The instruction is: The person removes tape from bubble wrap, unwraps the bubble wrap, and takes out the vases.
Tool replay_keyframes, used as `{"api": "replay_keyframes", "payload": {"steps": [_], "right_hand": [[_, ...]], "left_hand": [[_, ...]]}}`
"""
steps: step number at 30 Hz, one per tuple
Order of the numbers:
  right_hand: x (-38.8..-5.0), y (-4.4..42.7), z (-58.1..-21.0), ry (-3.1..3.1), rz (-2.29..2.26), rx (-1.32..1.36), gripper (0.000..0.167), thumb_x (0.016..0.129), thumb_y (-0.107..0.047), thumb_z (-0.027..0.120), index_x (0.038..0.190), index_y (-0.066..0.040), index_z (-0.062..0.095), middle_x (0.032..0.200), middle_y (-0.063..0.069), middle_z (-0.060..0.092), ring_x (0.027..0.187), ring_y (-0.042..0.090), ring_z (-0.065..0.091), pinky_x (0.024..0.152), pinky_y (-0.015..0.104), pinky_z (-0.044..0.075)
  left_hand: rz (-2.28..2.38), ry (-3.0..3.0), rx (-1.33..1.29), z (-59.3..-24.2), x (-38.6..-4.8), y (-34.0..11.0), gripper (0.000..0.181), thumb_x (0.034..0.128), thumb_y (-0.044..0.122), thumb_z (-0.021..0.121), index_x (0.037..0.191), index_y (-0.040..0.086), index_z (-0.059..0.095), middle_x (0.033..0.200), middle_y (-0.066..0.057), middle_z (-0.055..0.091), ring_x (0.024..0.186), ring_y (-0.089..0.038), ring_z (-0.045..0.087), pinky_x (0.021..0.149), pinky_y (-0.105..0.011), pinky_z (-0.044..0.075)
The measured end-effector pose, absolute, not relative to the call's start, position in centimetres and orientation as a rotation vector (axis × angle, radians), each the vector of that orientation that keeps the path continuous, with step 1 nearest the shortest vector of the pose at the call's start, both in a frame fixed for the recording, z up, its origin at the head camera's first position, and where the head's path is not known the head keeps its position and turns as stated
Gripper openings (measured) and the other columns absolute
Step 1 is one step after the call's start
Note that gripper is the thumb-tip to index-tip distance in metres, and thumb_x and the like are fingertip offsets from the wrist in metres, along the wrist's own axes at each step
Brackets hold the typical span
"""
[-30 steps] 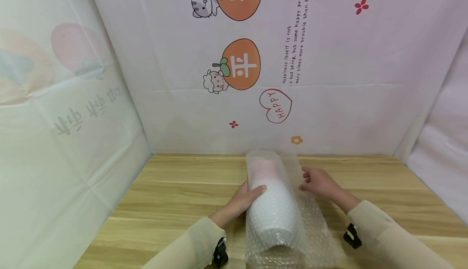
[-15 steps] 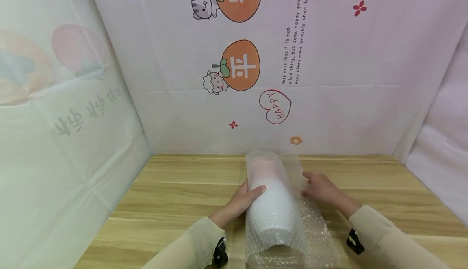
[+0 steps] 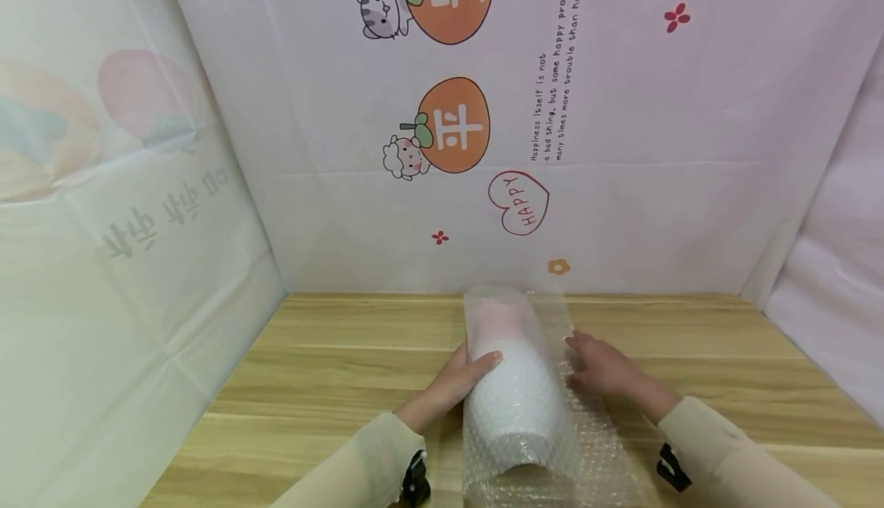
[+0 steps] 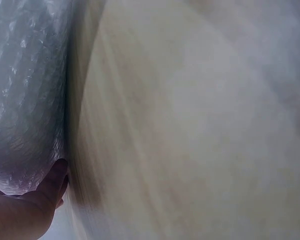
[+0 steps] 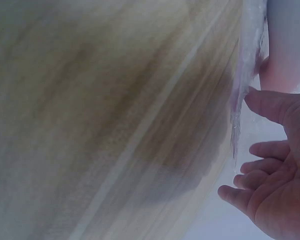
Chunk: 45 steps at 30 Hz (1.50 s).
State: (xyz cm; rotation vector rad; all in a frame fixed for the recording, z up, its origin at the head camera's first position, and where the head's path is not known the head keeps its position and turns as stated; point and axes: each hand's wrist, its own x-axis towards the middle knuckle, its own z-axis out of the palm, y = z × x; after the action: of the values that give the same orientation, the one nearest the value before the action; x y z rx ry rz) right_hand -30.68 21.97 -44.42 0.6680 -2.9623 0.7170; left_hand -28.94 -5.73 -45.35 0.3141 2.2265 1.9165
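A white, rounded, vase-like object (image 3: 519,393) with a pinkish far end lies lengthwise on the table, wrapped in clear bubble wrap (image 3: 602,446). My left hand (image 3: 452,381) grips its left side, thumb on top, the other fingers mostly hidden low on that side. In the left wrist view a digit presses against the bubbly surface. Beside the free right flap of the wrap is my right hand (image 3: 608,370). The right wrist view shows one digit touching the flap's edge, while the other fingers (image 5: 265,165) stand loosely bent and apart from it.
A wooden table (image 3: 331,370) carries everything. White printed cloth (image 3: 621,186) hangs behind it, and more cloth stands at the left and right sides. The wrap extends past the near end of the object toward the front. Dark wrist straps (image 3: 416,477) show below both sleeves.
My right hand has slid a little toward me along the right edge of the wrap, its fingers straightening somewhat. The left hand and the wrapped object have stayed put.
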Motion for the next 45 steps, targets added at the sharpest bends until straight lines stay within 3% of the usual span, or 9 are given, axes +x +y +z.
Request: {"api": "replay_keyframes", "payload": {"steps": [15, 35, 45], "right_hand": [[-30.23, 22.06, -44.70, -3.010, 0.723, 0.815, 0.057, 0.087, -0.016, 0.072, 0.131, 0.013, 0.051, 0.136, 0.034, 0.045, 0.122, 0.050, 0.045, 0.100, 0.059, 0.035], [-30.22, 22.60, -45.05, -3.090, 0.670, 0.907, 0.060, 0.094, -0.024, 0.066, 0.136, 0.014, 0.045, 0.144, 0.033, 0.036, 0.128, 0.048, 0.040, 0.102, 0.056, 0.035], [-30.31, 22.30, -45.16, -3.071, 0.656, 0.928, 0.058, 0.093, -0.020, 0.066, 0.135, 0.015, 0.045, 0.143, 0.035, 0.034, 0.128, 0.049, 0.039, 0.102, 0.056, 0.035]], "left_hand": [[1.908, 2.195, 0.326, -45.71, -28.98, -5.63, 0.077, 0.0923, 0.046, 0.061, 0.150, 0.005, 0.030, 0.137, -0.013, 0.049, 0.119, -0.028, 0.050, 0.098, -0.049, 0.041], [1.886, 2.167, 0.379, -45.47, -29.12, -5.79, 0.077, 0.0936, 0.047, 0.059, 0.151, 0.006, 0.028, 0.140, -0.012, 0.047, 0.123, -0.028, 0.048, 0.101, -0.048, 0.038], [1.875, 2.197, 0.367, -45.49, -29.53, -6.06, 0.083, 0.0917, 0.049, 0.061, 0.151, 0.003, 0.026, 0.141, -0.016, 0.044, 0.126, -0.031, 0.045, 0.102, -0.049, 0.038]]}}
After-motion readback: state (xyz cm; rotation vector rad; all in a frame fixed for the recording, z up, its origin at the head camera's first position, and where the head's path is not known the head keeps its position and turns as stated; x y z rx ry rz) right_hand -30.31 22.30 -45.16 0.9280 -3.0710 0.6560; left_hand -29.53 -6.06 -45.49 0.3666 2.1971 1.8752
